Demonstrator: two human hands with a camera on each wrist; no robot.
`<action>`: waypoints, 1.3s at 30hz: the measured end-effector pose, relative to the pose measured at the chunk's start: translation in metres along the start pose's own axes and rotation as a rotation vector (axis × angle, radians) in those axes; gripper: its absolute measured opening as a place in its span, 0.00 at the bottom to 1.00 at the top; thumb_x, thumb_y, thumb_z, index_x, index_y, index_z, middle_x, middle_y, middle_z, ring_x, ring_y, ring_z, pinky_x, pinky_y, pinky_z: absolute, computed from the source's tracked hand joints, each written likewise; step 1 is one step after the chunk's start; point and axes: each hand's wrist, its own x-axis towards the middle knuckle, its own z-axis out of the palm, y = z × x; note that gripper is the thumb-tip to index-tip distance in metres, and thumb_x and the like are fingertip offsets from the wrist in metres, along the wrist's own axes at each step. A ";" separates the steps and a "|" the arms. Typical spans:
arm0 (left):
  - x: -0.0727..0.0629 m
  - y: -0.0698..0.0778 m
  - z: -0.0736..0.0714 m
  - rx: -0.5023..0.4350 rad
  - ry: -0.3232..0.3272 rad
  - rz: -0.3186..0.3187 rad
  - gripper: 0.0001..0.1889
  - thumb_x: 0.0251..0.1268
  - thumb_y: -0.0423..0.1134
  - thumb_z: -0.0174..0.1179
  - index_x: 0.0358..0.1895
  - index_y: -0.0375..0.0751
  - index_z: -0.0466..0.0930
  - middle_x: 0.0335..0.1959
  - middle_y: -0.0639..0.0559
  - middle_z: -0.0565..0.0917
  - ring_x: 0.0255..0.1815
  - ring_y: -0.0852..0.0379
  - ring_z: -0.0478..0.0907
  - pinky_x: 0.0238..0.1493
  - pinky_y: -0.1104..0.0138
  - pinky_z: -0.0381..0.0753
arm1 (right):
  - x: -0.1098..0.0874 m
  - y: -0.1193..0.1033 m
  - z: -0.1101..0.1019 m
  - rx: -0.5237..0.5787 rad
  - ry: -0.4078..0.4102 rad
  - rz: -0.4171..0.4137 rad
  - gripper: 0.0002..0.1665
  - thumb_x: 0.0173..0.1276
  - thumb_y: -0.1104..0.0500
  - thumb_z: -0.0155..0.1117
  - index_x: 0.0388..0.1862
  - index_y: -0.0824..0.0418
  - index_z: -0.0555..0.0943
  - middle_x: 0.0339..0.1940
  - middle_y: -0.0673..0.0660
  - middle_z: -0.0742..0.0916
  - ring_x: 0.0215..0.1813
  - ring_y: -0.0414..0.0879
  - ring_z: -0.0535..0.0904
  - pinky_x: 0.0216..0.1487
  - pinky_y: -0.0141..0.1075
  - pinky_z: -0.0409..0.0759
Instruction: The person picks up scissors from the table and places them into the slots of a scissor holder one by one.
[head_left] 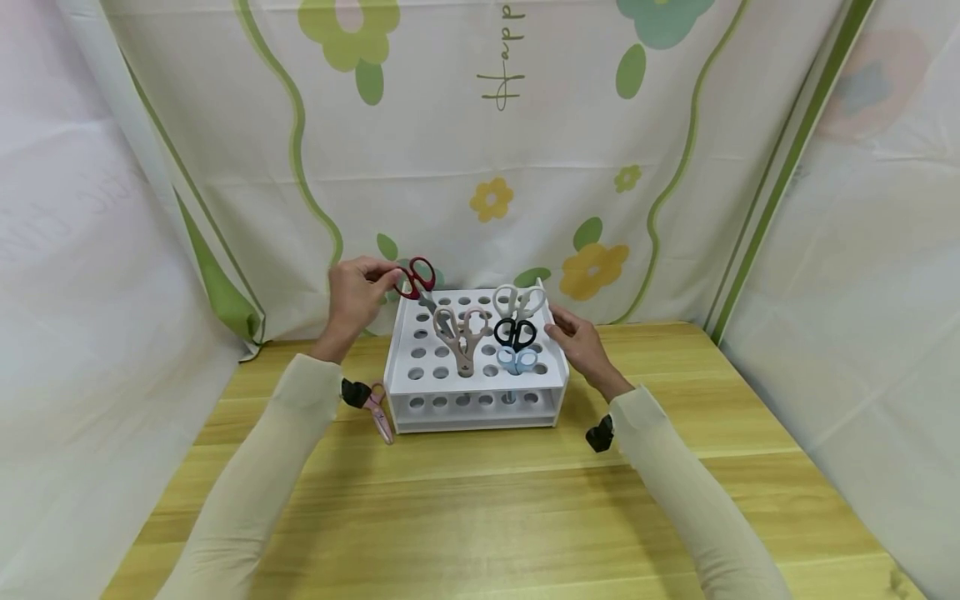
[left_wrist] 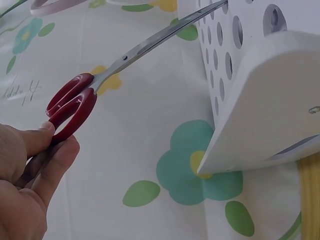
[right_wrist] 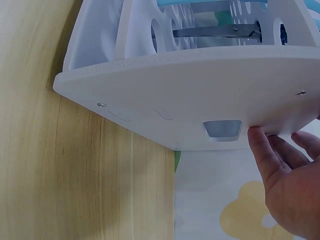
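My left hand (head_left: 356, 292) pinches one handle loop of red-handled scissors (left_wrist: 75, 102) between thumb and fingers. The scissors slant over the back left of a white rack (head_left: 429, 386) with rows of round holes, blades toward the holes. My right hand (head_left: 581, 343) rests its fingers against the rack's right side panel, below a small cut-out slot (right_wrist: 223, 130). Standing handle-up in the rack are beige scissors (head_left: 465, 360), white scissors (head_left: 517, 302), black scissors (head_left: 514, 333) and light blue scissors (head_left: 517, 362).
Pink scissors (head_left: 380, 417) lie on the wooden table (head_left: 480, 508) beside the rack's left side, near my left wrist camera (head_left: 356, 392). A white flowered curtain (head_left: 420, 200) hangs close behind the rack, and more white cloth flanks both sides of the table.
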 end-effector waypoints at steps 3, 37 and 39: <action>-0.001 -0.001 0.002 0.012 -0.005 0.007 0.08 0.61 0.34 0.68 0.40 0.33 0.89 0.38 0.37 0.88 0.36 0.44 0.87 0.29 0.82 0.75 | 0.000 0.000 0.000 -0.009 0.012 0.009 0.31 0.76 0.51 0.57 0.75 0.52 0.66 0.74 0.59 0.72 0.73 0.55 0.68 0.70 0.50 0.68; -0.008 -0.008 0.021 -0.028 -0.181 0.215 0.07 0.59 0.30 0.69 0.39 0.33 0.89 0.36 0.39 0.88 0.34 0.47 0.86 0.32 0.80 0.78 | -0.001 -0.001 0.001 -0.018 0.020 0.019 0.31 0.77 0.51 0.56 0.76 0.52 0.65 0.74 0.59 0.72 0.73 0.55 0.68 0.71 0.49 0.68; -0.008 -0.009 0.022 -0.037 -0.187 0.224 0.06 0.58 0.30 0.69 0.39 0.33 0.89 0.36 0.39 0.89 0.34 0.47 0.86 0.32 0.81 0.77 | -0.001 -0.001 0.001 -0.019 0.024 0.025 0.30 0.77 0.51 0.56 0.75 0.51 0.66 0.74 0.59 0.73 0.73 0.54 0.69 0.71 0.49 0.69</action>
